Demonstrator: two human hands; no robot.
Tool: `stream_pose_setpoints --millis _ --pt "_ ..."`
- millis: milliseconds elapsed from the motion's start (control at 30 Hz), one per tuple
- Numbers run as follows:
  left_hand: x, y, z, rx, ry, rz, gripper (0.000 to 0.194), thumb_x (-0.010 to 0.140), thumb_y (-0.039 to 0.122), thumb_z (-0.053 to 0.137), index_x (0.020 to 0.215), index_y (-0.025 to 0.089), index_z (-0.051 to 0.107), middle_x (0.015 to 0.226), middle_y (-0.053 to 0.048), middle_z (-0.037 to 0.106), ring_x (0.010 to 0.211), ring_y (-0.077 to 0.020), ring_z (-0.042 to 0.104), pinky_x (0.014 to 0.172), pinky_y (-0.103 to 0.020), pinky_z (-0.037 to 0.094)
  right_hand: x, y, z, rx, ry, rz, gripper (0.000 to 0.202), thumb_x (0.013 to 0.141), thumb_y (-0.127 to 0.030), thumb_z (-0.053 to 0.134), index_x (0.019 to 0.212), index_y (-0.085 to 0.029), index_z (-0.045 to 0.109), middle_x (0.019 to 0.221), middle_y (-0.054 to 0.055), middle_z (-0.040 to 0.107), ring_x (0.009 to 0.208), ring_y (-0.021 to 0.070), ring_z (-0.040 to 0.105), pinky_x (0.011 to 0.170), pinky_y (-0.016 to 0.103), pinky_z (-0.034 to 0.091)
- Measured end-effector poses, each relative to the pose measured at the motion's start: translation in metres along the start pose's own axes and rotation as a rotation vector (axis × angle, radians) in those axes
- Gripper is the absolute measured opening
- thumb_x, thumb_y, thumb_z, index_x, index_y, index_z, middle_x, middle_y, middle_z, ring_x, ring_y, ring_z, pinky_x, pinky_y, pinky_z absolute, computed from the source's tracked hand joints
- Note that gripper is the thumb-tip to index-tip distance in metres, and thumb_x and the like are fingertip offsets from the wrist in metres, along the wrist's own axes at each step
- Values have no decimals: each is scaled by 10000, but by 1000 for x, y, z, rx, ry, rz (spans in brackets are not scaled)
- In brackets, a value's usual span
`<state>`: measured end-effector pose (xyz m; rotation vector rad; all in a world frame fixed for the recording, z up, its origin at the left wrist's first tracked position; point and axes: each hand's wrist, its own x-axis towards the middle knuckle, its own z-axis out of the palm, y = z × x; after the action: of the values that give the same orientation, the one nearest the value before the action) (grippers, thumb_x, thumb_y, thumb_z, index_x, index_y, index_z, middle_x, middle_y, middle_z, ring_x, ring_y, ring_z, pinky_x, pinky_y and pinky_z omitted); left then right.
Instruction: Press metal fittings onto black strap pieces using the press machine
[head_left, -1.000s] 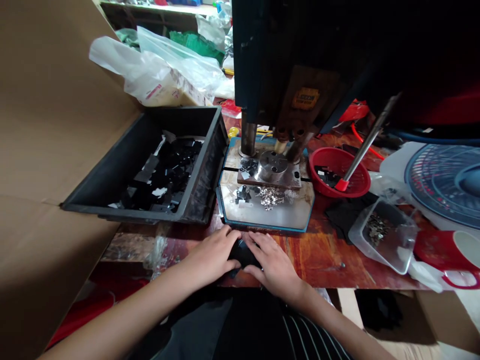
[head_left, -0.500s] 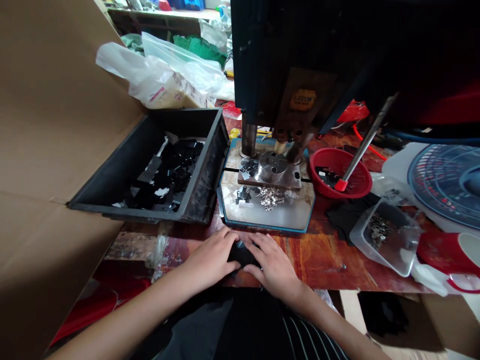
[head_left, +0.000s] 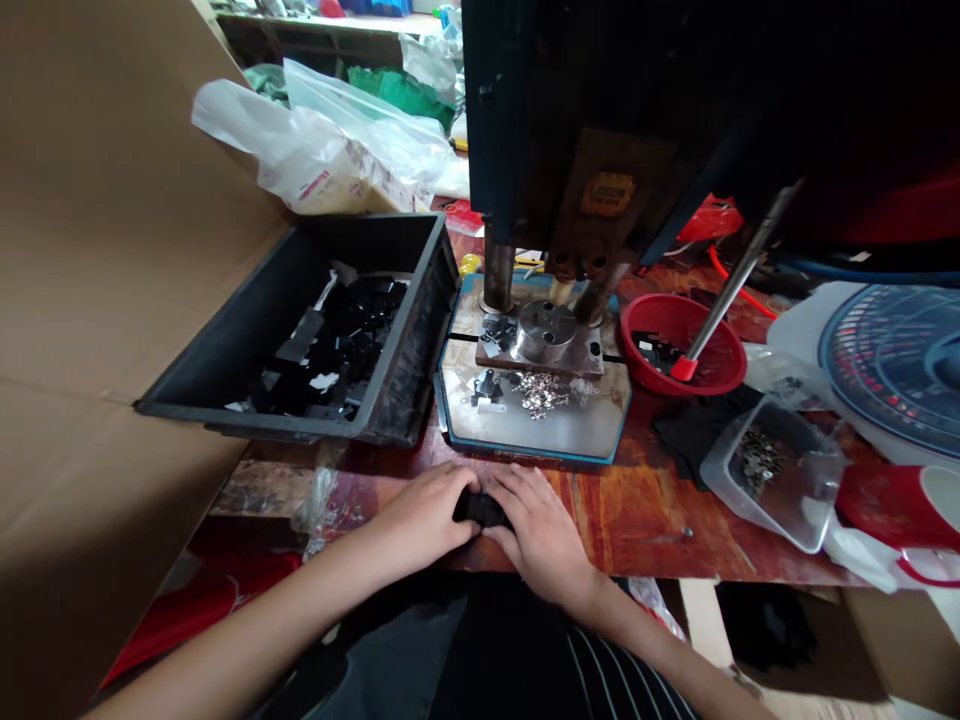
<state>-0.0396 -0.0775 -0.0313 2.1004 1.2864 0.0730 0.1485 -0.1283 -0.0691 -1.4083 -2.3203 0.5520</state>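
My left hand [head_left: 426,517] and my right hand [head_left: 546,537] face each other low over the front of the wooden table. Their curled fingers and thumbs grip a small black piece [head_left: 484,510] from both sides; its edges are mostly covered, so its kind is unclear. Just beyond them is the metal base plate [head_left: 574,432] of a press. On that plate lie a pile of small silver metal parts [head_left: 541,396] and a few black and white flat pieces [head_left: 489,386]. Behind these stands a round steel die [head_left: 546,330], beneath the dark press head [head_left: 570,100].
A black plastic bin [head_left: 431,330] of dark flat pieces stands left, beside a cardboard wall [head_left: 112,250]. To the right are a red bowl [head_left: 731,365] under a metal lever [head_left: 739,275], a clear tub [head_left: 810,500] of small metal parts, a red mug [head_left: 874,505] and a fan [head_left: 900,360].
Both hands stay in nearly the same place around the black piece. A shiny mark seen on it earlier no longer shows, and the fingers have shifted slightly.
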Motion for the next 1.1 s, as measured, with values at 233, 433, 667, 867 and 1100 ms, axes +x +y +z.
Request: stream_pose_setpoints --millis 233,433,667,867,1100 --pt "-5 5 0 -5 -57 -10 419 669 262 636 1073 213 534 1102 -77 650 1030 -264 604 871 -383 470 5 -3 -4 -2 -25 13 461 865 -297 581 1304 -206 475 1215 73 584 1191 247 482 1115 505 295" --pt "-12 9 15 70 -29 -50 557 687 141 568 1233 165 465 1176 -138 615 1073 -282 589 905 -415 466 6 -3 -7 -1 -25 55 545 827 -318 636 1315 -158 453 1271 132 525 1214 277 464 1074 480 375" --pt "-7 14 6 102 -77 28 255 745 94 482 962 162 595 989 -93 656 950 -246 617 860 -387 479 3 3 -4 21 7 -29 425 803 -206 639 1205 -173 508 1267 119 526 1237 263 437 1087 509 336" --pt "-2 15 8 147 31 171 192 835 89 411 882 172 578 911 -58 603 889 -211 569 820 -363 473 4 15 -6 -82 13 -74 303 765 -86 570 1062 -146 570 989 94 619 958 247 525 907 445 428" --pt "-7 -4 34 126 183 252 320 777 28 435 1031 158 580 1033 -90 593 961 -227 530 877 -378 457 8 21 -15 -185 -6 -219 279 822 -107 534 1082 -193 588 997 67 632 894 217 507 791 353 379"
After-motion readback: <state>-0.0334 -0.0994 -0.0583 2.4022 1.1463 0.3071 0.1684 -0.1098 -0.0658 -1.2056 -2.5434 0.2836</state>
